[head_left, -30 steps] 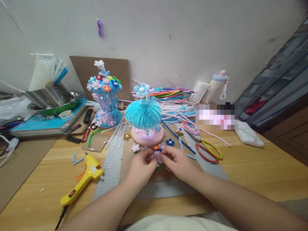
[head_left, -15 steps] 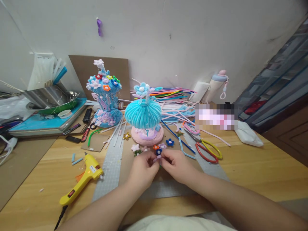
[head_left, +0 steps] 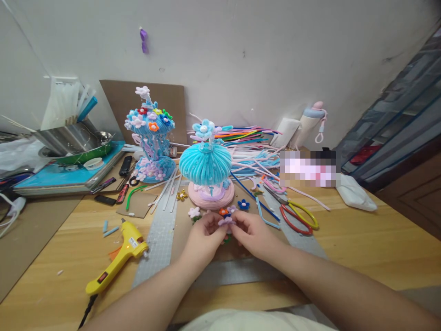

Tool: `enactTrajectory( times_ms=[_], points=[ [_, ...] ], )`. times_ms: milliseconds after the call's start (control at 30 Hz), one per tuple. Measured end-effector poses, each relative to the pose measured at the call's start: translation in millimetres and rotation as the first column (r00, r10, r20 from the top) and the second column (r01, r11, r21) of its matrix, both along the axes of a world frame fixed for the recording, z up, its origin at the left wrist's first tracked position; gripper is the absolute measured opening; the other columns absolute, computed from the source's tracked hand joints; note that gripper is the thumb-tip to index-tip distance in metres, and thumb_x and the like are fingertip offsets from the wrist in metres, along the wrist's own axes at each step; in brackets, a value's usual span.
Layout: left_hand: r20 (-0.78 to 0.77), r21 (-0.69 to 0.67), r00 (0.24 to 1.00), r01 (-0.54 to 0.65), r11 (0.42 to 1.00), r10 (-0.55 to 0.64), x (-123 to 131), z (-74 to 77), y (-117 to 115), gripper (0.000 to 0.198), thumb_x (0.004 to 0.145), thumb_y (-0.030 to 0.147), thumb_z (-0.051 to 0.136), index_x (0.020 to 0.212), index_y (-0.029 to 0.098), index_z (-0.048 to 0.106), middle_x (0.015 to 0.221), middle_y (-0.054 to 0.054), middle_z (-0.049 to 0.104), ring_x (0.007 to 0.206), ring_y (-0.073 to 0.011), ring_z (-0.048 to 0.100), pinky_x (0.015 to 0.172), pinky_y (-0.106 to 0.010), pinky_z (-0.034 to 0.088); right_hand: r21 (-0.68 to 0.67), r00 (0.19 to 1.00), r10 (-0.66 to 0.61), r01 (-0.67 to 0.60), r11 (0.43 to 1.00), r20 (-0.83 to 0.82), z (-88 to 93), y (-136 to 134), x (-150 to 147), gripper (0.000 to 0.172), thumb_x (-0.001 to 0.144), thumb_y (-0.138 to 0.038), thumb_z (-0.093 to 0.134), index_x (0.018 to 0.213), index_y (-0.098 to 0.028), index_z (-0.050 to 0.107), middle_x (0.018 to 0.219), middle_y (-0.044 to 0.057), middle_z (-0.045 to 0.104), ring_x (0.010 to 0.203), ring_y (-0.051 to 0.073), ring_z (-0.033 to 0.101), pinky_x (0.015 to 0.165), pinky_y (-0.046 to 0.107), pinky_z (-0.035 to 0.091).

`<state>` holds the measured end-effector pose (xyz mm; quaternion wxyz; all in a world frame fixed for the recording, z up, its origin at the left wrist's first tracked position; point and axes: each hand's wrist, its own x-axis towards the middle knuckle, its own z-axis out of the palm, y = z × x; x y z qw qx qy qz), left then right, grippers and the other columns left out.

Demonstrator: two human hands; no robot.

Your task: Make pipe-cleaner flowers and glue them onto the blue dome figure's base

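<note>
My left hand (head_left: 204,238) and my right hand (head_left: 251,234) meet over the cardboard sheet (head_left: 182,239), both pinching one small purple pipe-cleaner flower (head_left: 226,221). A bit of green (head_left: 227,239) shows below it between my fingers. Just behind stands a blue pipe-cleaner dome ornament (head_left: 205,164) on a pink base. Loose small flowers lie before it: a white one (head_left: 194,212), an orange one (head_left: 223,211) and a blue one (head_left: 243,203).
A yellow glue gun (head_left: 119,257) lies at front left on the wooden table (head_left: 361,248). A taller blue flowered ornament (head_left: 150,138) stands behind. Red-and-yellow scissors (head_left: 298,215) lie to the right, a heap of pipe cleaners (head_left: 248,142) by the wall, a metal bowl (head_left: 74,140) far left.
The purple flower has turned and risen a little between my fingertips. Both hands stay at the same spot.
</note>
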<state>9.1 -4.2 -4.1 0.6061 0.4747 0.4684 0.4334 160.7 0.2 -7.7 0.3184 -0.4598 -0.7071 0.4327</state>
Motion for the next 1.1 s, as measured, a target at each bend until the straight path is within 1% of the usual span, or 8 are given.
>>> enactTrajectory(
  times_ms=[200,333,433,567,733,867,967,1100],
  points=[
    [-0.19,0.099,0.982,0.038,0.994,-0.019,-1.8,-2.5,-1.6,0.012,0.07,0.028,0.059,0.068,0.016,0.056,0.061,0.002,0.056,0.059,-0.0126,0.052,0.056,-0.023,0.04,0.076,0.997,0.014,-0.02,0.997,0.077,0.2,0.0,1.4,0.019,0.085,-0.021,0.044,0.067,-0.018,0.047,0.057,-0.004,0.042,0.052,0.009,0.039,0.047,0.02,0.027],
    [-0.333,0.193,0.943,0.075,0.978,-0.007,-4.4,-3.7,-2.4,0.011,0.073,0.025,0.054,0.07,0.016,0.06,0.066,0.0,0.059,0.063,-0.0141,0.053,0.058,-0.023,0.038,0.144,0.987,0.031,-0.054,0.988,0.155,4.9,-0.1,1.8,0.015,0.083,-0.016,0.045,0.068,-0.018,0.05,0.061,-0.003,0.046,0.056,0.01,0.04,0.05,0.021,0.028],
    [-0.407,0.207,0.913,0.102,0.973,-0.009,-5.4,-3.8,-3.5,0.013,0.073,0.026,0.053,0.068,0.016,0.06,0.063,0.001,0.057,0.061,-0.0136,0.05,0.055,-0.022,0.034,0.189,0.977,0.039,-0.079,0.979,0.211,7.0,-1.0,1.6,0.016,0.081,-0.014,0.046,0.067,-0.018,0.052,0.061,-0.003,0.049,0.058,0.011,0.043,0.052,0.022,0.028],
    [-0.451,0.197,0.893,0.083,0.977,0.015,-4.0,-1.9,-5.9,0.016,0.072,0.027,0.053,0.06,0.016,0.055,0.056,0.003,0.05,0.056,-0.012,0.044,0.051,-0.022,0.029,0.232,0.971,-0.014,-0.043,0.972,0.241,5.3,-3.1,-0.1,0.02,0.079,-0.013,0.047,0.06,-0.018,0.048,0.057,-0.003,0.046,0.056,0.011,0.043,0.051,0.022,0.026],
    [-0.399,0.165,0.916,0.04,0.986,0.03,-1.2,-1.4,-6.3,0.015,0.071,0.025,0.053,0.058,0.016,0.054,0.055,0.003,0.05,0.055,-0.0122,0.045,0.053,-0.022,0.032,0.241,0.97,-0.048,-0.011,0.971,0.236,3.8,-3.8,-1.5,0.021,0.079,-0.014,0.047,0.058,-0.018,0.046,0.057,-0.003,0.045,0.056,0.011,0.042,0.051,0.022,0.026],
    [-0.193,0.108,0.979,-0.038,0.993,0.059,-1.1,-0.7,-3.7,0.015,0.071,0.03,0.058,0.069,0.015,0.06,0.062,0.001,0.057,0.059,-0.0128,0.051,0.055,-0.023,0.038,0.123,0.996,-0.01,-0.001,0.992,0.085,6.8,-3.0,-0.4,0.018,0.086,-0.026,0.046,0.072,-0.018,0.052,0.064,-0.002,0.051,0.057,0.011,0.045,0.051,0.022,0.031],
    [-0.079,0.089,0.994,-0.074,0.993,0.081,-2.7,0.1,-1.6,0.019,0.071,0.033,0.061,0.071,0.015,0.061,0.064,0.001,0.058,0.059,-0.0123,0.051,0.056,-0.023,0.04,0.057,0.999,0.022,-0.024,0.998,0.027,7.1,-2.3,0.2,0.017,0.087,-0.029,0.047,0.077,-0.017,0.053,0.066,-0.001,0.052,0.058,0.011,0.045,0.051,0.021,0.032],
    [-0.103,0.099,0.993,-0.049,0.994,0.059,-4.6,-1.1,-0.6,0.017,0.071,0.03,0.061,0.076,0.014,0.064,0.069,-0.001,0.063,0.064,-0.0139,0.056,0.061,-0.024,0.043,0.064,0.997,0.026,-0.031,0.997,0.075,4.3,-1.4,0.5,0.022,0.086,-0.024,0.045,0.066,-0.017,0.049,0.059,-0.003,0.043,0.055,0.01,0.04,0.05,0.022,0.028]
  ],
)
